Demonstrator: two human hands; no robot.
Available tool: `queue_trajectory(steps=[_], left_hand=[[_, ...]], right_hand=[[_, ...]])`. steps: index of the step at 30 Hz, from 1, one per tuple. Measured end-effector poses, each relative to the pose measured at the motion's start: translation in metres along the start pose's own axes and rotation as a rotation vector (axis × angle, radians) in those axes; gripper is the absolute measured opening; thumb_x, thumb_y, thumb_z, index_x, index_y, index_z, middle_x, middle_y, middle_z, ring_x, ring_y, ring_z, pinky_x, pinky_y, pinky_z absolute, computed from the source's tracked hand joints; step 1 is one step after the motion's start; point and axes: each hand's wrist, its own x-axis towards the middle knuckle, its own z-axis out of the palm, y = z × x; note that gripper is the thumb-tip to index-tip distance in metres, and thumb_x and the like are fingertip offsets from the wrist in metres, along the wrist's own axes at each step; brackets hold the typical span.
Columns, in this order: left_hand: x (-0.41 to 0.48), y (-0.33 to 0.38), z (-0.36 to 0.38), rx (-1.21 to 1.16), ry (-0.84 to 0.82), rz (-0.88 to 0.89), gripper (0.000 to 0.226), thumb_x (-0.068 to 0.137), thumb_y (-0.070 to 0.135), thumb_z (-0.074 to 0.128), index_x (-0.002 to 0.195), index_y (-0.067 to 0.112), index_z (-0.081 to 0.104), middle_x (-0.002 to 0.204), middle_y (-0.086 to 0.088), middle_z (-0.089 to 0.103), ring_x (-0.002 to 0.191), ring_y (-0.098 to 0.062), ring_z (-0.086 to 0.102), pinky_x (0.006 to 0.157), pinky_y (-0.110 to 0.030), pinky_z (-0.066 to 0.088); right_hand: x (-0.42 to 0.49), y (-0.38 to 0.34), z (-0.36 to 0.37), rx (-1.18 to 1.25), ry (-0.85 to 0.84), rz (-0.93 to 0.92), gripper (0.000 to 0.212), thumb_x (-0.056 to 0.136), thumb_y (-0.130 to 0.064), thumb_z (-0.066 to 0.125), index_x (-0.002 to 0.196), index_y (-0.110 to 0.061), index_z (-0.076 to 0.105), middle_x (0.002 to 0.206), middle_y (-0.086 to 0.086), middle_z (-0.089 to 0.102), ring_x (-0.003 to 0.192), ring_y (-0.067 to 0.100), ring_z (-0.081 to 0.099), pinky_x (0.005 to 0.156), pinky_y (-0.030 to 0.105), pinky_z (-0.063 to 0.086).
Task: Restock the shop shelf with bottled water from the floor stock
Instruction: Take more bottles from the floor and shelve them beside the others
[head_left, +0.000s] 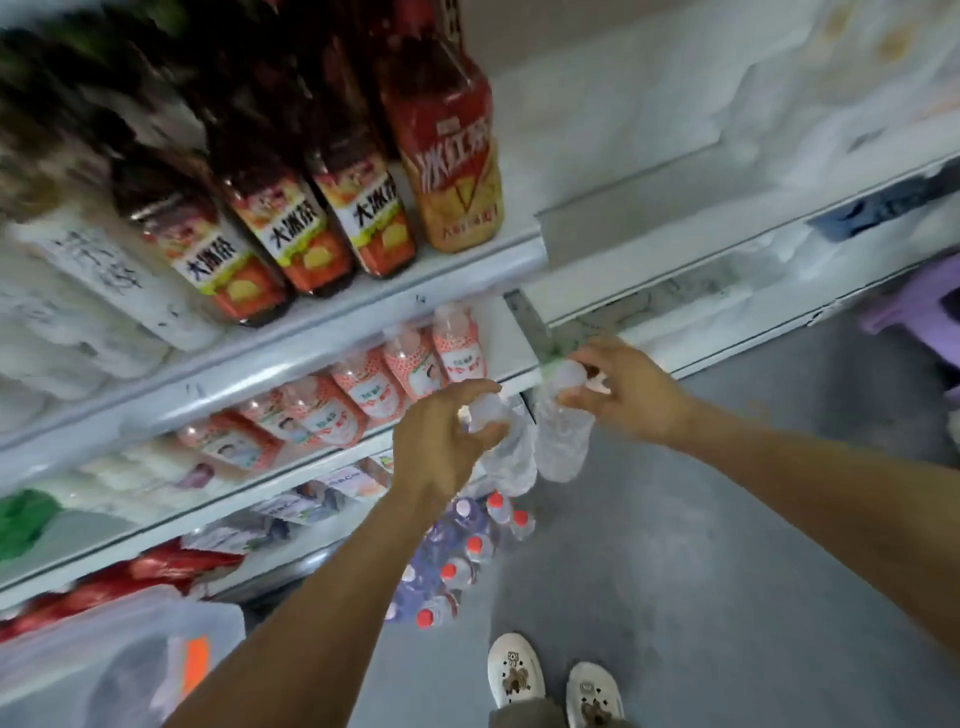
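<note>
Legible on upper shelf (467, 273): "冰红茶" on orange-labelled bottle (452, 171). Beside it, three dark tea bottles (306, 228), lettering too blurred to confirm. Below, row of small pink-labelled bottles (410, 371), print unreadable. Left hand (447, 441) curled round clear water bottle (511, 457). Right hand (631, 395) pinching second water bottle (563, 441) near its top. Both held in air by shelf end, labels not discernible. On floor, red-capped water pack (460, 564).

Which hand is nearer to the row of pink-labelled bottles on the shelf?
Left. The left hand, holding a water bottle, is just in front of the pink-labelled bottles; the right hand, holding a second water bottle, is farther right.
</note>
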Motion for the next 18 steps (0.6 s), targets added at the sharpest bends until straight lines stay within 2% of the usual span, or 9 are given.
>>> queue_trajectory(steps=[3, 5, 6, 8, 10, 11, 13, 15, 18], left_hand=[[-0.017, 0.04, -0.048, -0.22, 0.097, 0.039, 0.037, 0.071, 0.035, 0.081, 0.106, 0.038, 0.069, 0.104, 0.022, 0.069, 0.087, -0.014, 0.067, 0.085, -0.041, 0.055], [-0.023, 0.065, -0.081, -0.294, 0.168, 0.063, 0.038, 0.071, 0.033, 0.082, 0.106, 0.038, 0.067, 0.103, 0.015, 0.071, 0.094, -0.017, 0.067, 0.086, -0.044, 0.056], [-0.026, 0.078, -0.097, -0.317, 0.197, 0.068, 0.039, 0.073, 0.028, 0.083, 0.106, 0.037, 0.066, 0.102, 0.012, 0.071, 0.094, -0.015, 0.066, 0.085, -0.042, 0.056], [-0.033, 0.102, -0.132, -0.375, 0.259, 0.104, 0.038, 0.079, 0.018, 0.081, 0.111, 0.03, 0.064, 0.101, 0.01, 0.069, 0.092, -0.001, 0.065, 0.082, -0.027, 0.056], [-0.045, 0.126, -0.166, -0.424, 0.331, 0.141, 0.036, 0.083, 0.013, 0.077, 0.116, 0.021, 0.063, 0.102, 0.009, 0.069, 0.089, 0.008, 0.064, 0.076, -0.014, 0.052], [-0.05, 0.137, -0.182, -0.445, 0.373, 0.153, 0.035, 0.085, 0.013, 0.075, 0.118, 0.018, 0.064, 0.103, 0.009, 0.069, 0.091, 0.009, 0.064, 0.075, -0.011, 0.051], [-0.059, 0.155, -0.211, -0.499, 0.467, 0.18, 0.032, 0.087, 0.016, 0.072, 0.118, 0.017, 0.065, 0.103, 0.007, 0.071, 0.094, 0.0, 0.067, 0.074, -0.013, 0.051], [-0.068, 0.171, -0.238, -0.547, 0.553, 0.201, 0.026, 0.091, 0.018, 0.069, 0.117, 0.018, 0.064, 0.102, -0.001, 0.072, 0.09, -0.011, 0.069, 0.07, -0.018, 0.052], [-0.08, 0.189, -0.273, -0.65, 0.638, 0.21, 0.025, 0.095, 0.022, 0.063, 0.12, 0.017, 0.063, 0.101, -0.008, 0.071, 0.081, -0.014, 0.068, 0.061, -0.02, 0.054]], right_hand=[[-0.001, -0.066, -0.048, 0.053, 0.026, -0.014, 0.028, 0.084, -0.033, 0.074, 0.088, -0.008, 0.063, 0.077, 0.005, 0.054, 0.076, 0.027, 0.054, 0.071, 0.035, 0.046], [-0.002, -0.107, -0.073, 0.128, 0.058, -0.051, 0.041, 0.075, -0.05, 0.072, 0.087, -0.012, 0.064, 0.076, 0.007, 0.06, 0.077, 0.034, 0.062, 0.072, 0.043, 0.055], [-0.004, -0.128, -0.085, 0.157, 0.07, -0.082, 0.052, 0.07, -0.058, 0.068, 0.092, -0.011, 0.065, 0.085, 0.011, 0.067, 0.084, 0.035, 0.067, 0.077, 0.049, 0.056], [-0.007, -0.166, -0.107, 0.182, 0.085, -0.158, 0.065, 0.065, -0.066, 0.062, 0.096, -0.009, 0.066, 0.096, 0.016, 0.07, 0.093, 0.034, 0.068, 0.085, 0.053, 0.054], [-0.012, -0.206, -0.128, 0.178, 0.106, -0.224, 0.062, 0.07, -0.064, 0.061, 0.094, -0.006, 0.064, 0.094, 0.015, 0.069, 0.092, 0.033, 0.067, 0.082, 0.046, 0.055], [-0.013, -0.223, -0.139, 0.175, 0.113, -0.251, 0.055, 0.078, -0.058, 0.063, 0.094, -0.005, 0.063, 0.091, 0.012, 0.067, 0.086, 0.028, 0.066, 0.075, 0.038, 0.055], [-0.016, -0.257, -0.157, 0.169, 0.134, -0.309, 0.04, 0.087, -0.046, 0.064, 0.091, -0.007, 0.062, 0.084, 0.004, 0.064, 0.076, 0.017, 0.062, 0.064, 0.024, 0.051], [-0.018, -0.289, -0.171, 0.135, 0.194, -0.37, 0.038, 0.086, -0.048, 0.065, 0.085, -0.011, 0.062, 0.077, -0.002, 0.065, 0.07, 0.012, 0.062, 0.062, 0.028, 0.048], [-0.022, -0.339, -0.187, 0.082, 0.256, -0.458, 0.038, 0.086, -0.05, 0.067, 0.083, -0.013, 0.063, 0.071, -0.005, 0.067, 0.066, 0.007, 0.065, 0.06, 0.031, 0.046]])
